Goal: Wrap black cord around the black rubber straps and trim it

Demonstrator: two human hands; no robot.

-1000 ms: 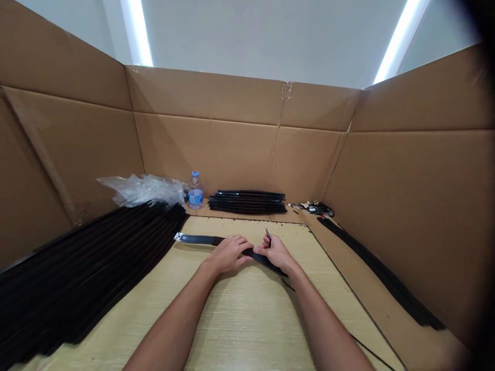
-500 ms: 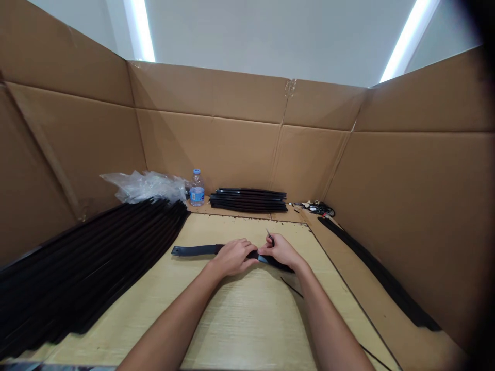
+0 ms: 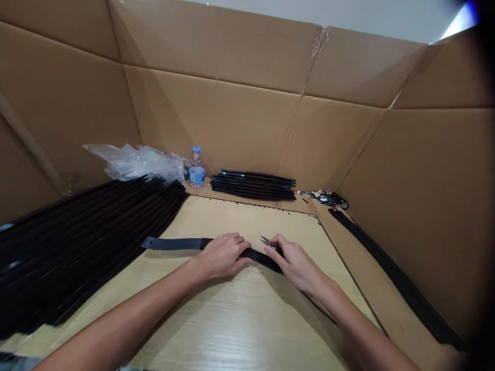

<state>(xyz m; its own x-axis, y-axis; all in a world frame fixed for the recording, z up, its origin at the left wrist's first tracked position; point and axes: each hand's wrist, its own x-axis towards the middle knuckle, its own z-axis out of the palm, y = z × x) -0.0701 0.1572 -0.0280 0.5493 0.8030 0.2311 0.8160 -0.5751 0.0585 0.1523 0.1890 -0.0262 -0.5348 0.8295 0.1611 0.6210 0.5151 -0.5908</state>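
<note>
We see that the right hand (image 3: 299,263) has drawn away from the left hand (image 3: 222,254), so a gap shows between their fingers where half a second ago they nearly met; the small snips (image 3: 267,241) that pointed upward now lean toward the left of the frame, their blades parted; we judge that this leaves the steadying of the work mostly to the left hand and brings the tool into play; the view itself has tipped down, with far less ceiling at the top

The black strip (image 3: 174,243) crosses the centre of the frame, its greyish holed end at centre left and its other end passing beneath the right hand; we find the left hand grasping it near the middle, fingers over the top; the right hand is closed around the snips, though whether it also touches the strip we cannot tell

For writing, we find only the bottle (image 3: 197,175) left of upper centre, whose blue label (image 3: 197,178) carries a pale mark too small to read; on the bundled strips (image 3: 253,186) beside it, and on the crumpled plastic (image 3: 143,164) at upper left, we make out no lettering
</note>
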